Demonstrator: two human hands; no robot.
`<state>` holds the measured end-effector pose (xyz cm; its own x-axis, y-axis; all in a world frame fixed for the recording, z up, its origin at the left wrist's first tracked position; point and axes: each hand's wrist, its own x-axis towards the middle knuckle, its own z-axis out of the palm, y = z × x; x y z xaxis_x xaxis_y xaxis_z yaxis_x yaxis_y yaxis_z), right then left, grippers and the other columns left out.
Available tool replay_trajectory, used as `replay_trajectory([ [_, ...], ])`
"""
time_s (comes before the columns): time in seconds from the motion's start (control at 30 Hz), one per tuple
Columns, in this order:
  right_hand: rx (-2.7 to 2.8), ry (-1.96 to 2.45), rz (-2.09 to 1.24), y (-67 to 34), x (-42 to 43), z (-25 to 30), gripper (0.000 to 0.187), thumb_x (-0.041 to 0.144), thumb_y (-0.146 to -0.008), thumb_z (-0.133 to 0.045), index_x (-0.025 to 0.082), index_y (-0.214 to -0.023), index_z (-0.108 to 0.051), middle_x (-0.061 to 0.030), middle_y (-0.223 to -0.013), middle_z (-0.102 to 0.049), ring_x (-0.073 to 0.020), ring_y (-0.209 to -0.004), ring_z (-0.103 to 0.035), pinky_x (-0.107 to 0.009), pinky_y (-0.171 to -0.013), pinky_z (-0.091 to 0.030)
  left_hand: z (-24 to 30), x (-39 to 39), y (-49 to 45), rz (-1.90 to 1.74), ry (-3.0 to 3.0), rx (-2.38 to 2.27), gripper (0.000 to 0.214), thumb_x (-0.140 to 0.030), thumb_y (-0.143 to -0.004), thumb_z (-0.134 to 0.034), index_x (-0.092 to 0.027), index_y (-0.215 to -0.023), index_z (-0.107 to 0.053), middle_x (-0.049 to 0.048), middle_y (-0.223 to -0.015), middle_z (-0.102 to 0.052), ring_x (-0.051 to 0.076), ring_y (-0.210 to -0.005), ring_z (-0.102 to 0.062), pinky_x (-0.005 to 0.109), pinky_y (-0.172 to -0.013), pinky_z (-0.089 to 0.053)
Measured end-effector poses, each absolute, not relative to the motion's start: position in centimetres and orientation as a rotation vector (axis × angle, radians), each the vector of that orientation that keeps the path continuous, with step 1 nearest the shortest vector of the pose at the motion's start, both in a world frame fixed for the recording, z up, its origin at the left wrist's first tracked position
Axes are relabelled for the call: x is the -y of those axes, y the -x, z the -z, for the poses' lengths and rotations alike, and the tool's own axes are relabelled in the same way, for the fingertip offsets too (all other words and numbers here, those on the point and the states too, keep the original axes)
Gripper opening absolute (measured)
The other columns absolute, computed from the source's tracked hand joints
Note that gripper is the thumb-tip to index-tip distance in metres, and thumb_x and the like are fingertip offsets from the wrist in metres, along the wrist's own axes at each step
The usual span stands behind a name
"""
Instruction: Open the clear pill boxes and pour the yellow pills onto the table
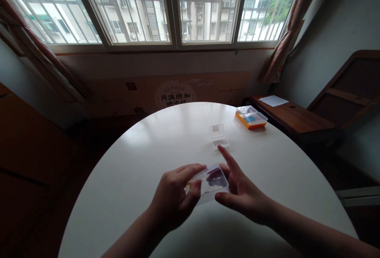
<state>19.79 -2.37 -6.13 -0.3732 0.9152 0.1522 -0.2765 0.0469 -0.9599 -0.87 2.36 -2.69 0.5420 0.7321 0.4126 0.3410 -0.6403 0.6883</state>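
Your left hand (172,198) pinches the near left side of a small clear box (212,182), with the thumb on its front edge and the index finger laid along its top. Your right hand (240,190) cups the box's right side with the thumb under the near corner, while its index finger points up and away, clear of the box. So both sets of fingers are closed on the box, which is tilted just above the table (133,163), near the front edge and a little right of centre. Something dark shows through its clear wall; what it is, you cannot tell.

Just beyond your right fingertip an open clear case (219,136) lies on the table, its lid standing up. Farther right, close to the table's far right rim, sits an orange box (251,117) with a clear lid. The round white top spreads wide and bare to your left. A brown side table (292,117) with a sheet of paper (273,100) stands past the right rim.
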Motion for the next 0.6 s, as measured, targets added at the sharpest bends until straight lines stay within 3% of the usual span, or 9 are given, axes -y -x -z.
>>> replay_trajectory([
  [0.07,1.364,0.698,-1.492,-20.0,2.3,6.1,0.099,0.023,-0.084,-0.066,0.042,-0.149,0.006,-0.0084,-0.127,-0.045,-0.0134,-0.101,-0.057,-0.034,-0.090,-0.047,2.9,-2.8,0.9,-0.963,-1.955,-0.893,0.028,-0.035,-0.091,-0.050,-0.017,-0.106,-0.065,0.0080,-0.094,-0.071,0.022,-0.080,-0.069,0.032,-0.067,-0.058],
  [0.17,1.499,0.692,-1.427,-20.3,2.5,6.0,0.083,0.018,-0.083,-0.066,0.041,-0.147,-0.017,-0.0078,-0.134,-0.041,-0.0155,-0.115,-0.052,-0.034,-0.097,-0.046,3.4,-3.9,0.8,-1.048,-1.484,-0.957,0.034,-0.048,-0.089,-0.053,-0.015,-0.093,-0.058,0.0044,-0.080,-0.066,0.017,-0.062,-0.066,0.027,-0.051,-0.054],
  [0.23,1.579,0.687,-1.407,-20.4,2.7,5.9,0.076,0.015,-0.082,-0.067,0.038,-0.143,-0.028,-0.0073,-0.135,-0.041,-0.0170,-0.125,-0.046,-0.034,-0.104,-0.042,3.7,-4.5,0.6,-1.062,-1.277,-0.989,0.034,-0.049,-0.087,-0.057,-0.015,-0.090,-0.055,0.0008,-0.075,-0.061,0.012,-0.052,-0.059,0.023,-0.046,-0.049],
  [0.3,1.599,0.693,-1.431,-20.3,2.8,5.8,0.077,0.013,-0.081,-0.067,0.037,-0.143,-0.027,-0.0075,-0.136,-0.042,-0.0172,-0.126,-0.046,-0.035,-0.107,-0.041,3.8,-4.8,0.4,-1.058,-1.165,-0.993,0.033,-0.047,-0.085,-0.059,-0.015,-0.092,-0.054,-0.0016,-0.072,-0.059,0.008,-0.046,-0.052,0.020,-0.043,-0.044],
  [0.47,1.561,0.800,-1.491,-20.6,2.2,5.8,0.085,0.017,-0.079,-0.070,0.034,-0.147,-0.023,-0.0105,-0.140,-0.039,-0.0184,-0.123,-0.050,-0.036,-0.106,-0.044,4.2,-4.8,0.1,-1.076,-1.194,-1.020,0.032,-0.044,-0.083,-0.061,-0.014,-0.095,-0.056,-0.0018,-0.074,-0.057,0.009,-0.050,-0.054,0.023,-0.048,-0.049],
  [0.6,1.602,0.895,-1.387,-21.4,1.6,5.9,0.085,0.021,-0.078,-0.072,0.033,-0.148,-0.025,-0.0110,-0.142,-0.038,-0.0190,-0.124,-0.050,-0.040,-0.110,-0.041,4.9,-5.2,0.8,-1.059,-1.421,-1.021,0.040,-0.047,-0.088,-0.054,-0.014,-0.110,-0.056,0.0047,-0.086,-0.061,0.018,-0.070,-0.064,0.033,-0.061,-0.056],
])
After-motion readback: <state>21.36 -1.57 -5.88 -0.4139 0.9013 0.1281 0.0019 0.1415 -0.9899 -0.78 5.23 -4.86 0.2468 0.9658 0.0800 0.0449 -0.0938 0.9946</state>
